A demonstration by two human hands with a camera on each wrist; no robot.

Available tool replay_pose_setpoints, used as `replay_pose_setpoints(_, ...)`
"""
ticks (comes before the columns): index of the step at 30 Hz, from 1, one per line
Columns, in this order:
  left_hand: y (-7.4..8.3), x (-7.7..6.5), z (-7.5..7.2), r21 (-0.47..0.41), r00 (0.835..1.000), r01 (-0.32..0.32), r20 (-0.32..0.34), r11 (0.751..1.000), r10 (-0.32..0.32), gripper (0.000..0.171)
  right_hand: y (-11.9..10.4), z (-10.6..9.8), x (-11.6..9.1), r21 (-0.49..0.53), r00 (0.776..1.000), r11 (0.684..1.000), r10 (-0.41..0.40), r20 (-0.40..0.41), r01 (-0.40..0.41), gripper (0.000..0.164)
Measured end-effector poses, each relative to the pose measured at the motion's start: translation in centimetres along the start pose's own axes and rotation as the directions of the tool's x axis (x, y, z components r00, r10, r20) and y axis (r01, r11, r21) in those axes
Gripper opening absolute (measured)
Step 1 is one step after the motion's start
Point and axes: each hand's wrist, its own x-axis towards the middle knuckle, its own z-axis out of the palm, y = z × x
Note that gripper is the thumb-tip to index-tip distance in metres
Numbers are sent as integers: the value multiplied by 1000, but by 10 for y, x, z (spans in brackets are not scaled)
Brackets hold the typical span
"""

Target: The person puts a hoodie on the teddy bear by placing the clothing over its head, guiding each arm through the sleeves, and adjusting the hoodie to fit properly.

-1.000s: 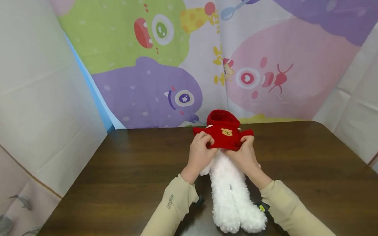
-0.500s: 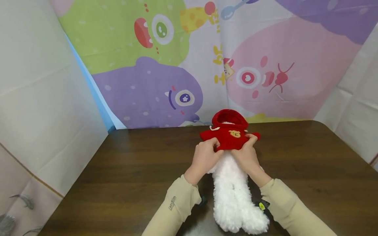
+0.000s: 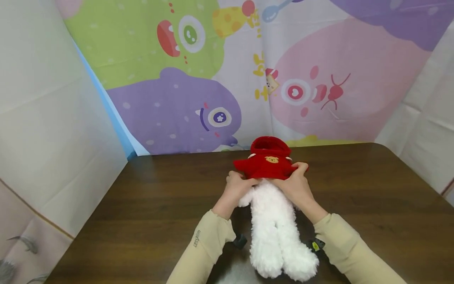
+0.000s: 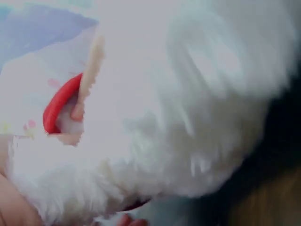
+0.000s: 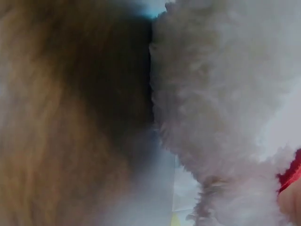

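A small red hoodie (image 3: 264, 169) with a bear-face patch covers the upper end of a white fluffy plush toy (image 3: 273, 217), which lies lengthwise toward the camera. My left hand (image 3: 237, 189) is at the hoodie's left lower corner, thumb along the hem and fingers bent beside it. At the opposite corner, my right hand (image 3: 297, 185) pinches the red cloth near the sleeve, its thumb at the hem. The toy's head is not visible in the hood opening. White fur (image 4: 155, 108) fills most of the left wrist view and hides much of that hand's hold.
The toy lies on a dark wooden table (image 3: 163, 209). A cartoon-printed cloth (image 3: 170, 106) hangs behind its far edge, and pale panels (image 3: 53, 118) stand at both sides. A dark strap piece (image 3: 240, 241) is at the left wrist.
The hoodie shifts right, then back left. White fur that showed in the hood opening half a second ago is out of sight. My left hand moves left and lower, its fingers off the hoodie's front.
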Motion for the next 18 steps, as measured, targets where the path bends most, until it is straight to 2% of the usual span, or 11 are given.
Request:
replay_pose_setpoints(1,-1,1,0,-100,998,40,60,994,-35,66,0,0,0,9,1000,1000,1,-5,-1,88)
replay_pose_setpoints(3,-4,1,1,-272,980,103,191,957,-51,74,0,0,-1,23,1000,1000,4,-3,-4,89)
replay_pose_setpoints(5,-5,3,2,-392,961,128,278,911,-16,75,0,-1,-2,13,1000,1000,0,13,0,88)
replay_pose_setpoints(6,-6,4,3,-430,955,124,295,894,9,71,0,-1,-2,2,1000,1000,-3,28,3,86)
replay_pose_setpoints(8,-6,5,3,-472,956,98,288,876,49,66,1,-3,-3,-27,998,999,-19,64,20,82)
replay_pose_setpoints(11,-7,5,3,-491,968,79,247,868,52,63,0,-6,-4,-83,993,995,-52,109,61,77)
replay_pose_setpoints(15,-7,5,2,-476,981,55,190,878,41,57,0,-6,-3,-96,986,990,-94,139,108,75)
replay_pose_setpoints(18,-7,5,2,-433,991,10,122,901,48,51,0,-4,-1,-41,981,990,-131,144,138,78)
